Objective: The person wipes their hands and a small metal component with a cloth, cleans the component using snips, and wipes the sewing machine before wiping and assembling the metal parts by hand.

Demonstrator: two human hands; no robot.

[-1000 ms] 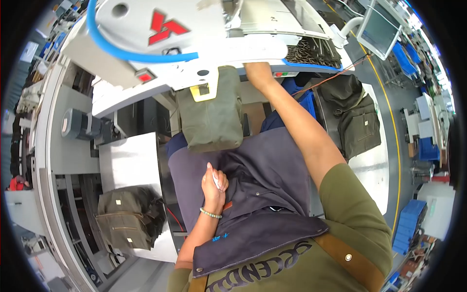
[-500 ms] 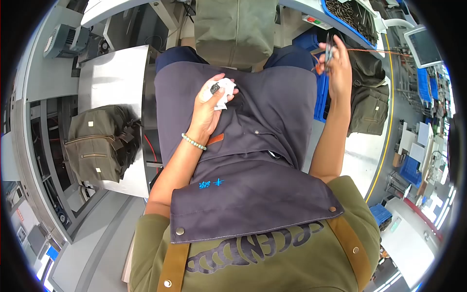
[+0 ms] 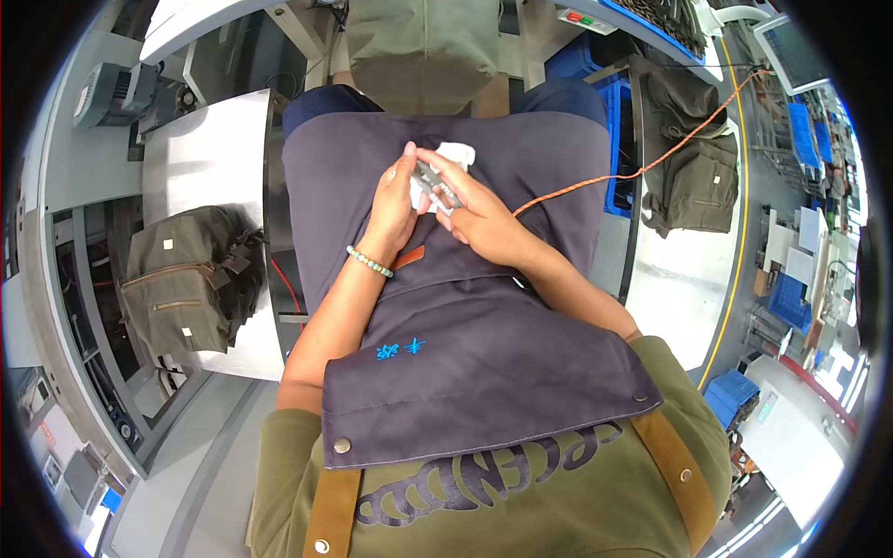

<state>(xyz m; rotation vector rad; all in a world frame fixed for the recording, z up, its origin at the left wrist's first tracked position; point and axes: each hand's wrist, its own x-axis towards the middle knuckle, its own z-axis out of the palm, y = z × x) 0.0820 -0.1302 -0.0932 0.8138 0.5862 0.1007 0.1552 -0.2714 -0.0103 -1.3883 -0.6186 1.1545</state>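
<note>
My left hand [image 3: 394,203] is closed around a crumpled white piece [image 3: 456,154], paper or cloth, above the apron [image 3: 353,177] on my lap. My right hand [image 3: 491,221] has come against it, its fingers wrapped on small metal thread snips [image 3: 431,179]. The snips lie over the white piece between both hands, and their blade tips are partly covered by fingers. An orange cord [image 3: 595,179] runs from my right hand off to the upper right. The small dark piece seen earlier in my left hand is hidden.
A dark green backpack [image 3: 191,274] lies on the white table at left, and more green bags [image 3: 702,191] lie on the right-hand surface. A green canvas piece [image 3: 423,42] hangs ahead of my knees. Blue bins [image 3: 614,139] stand beside my right knee.
My right hand has come down and left with the snips, from out at the upper right to my left hand. The orange cord now stretches across my lap.
</note>
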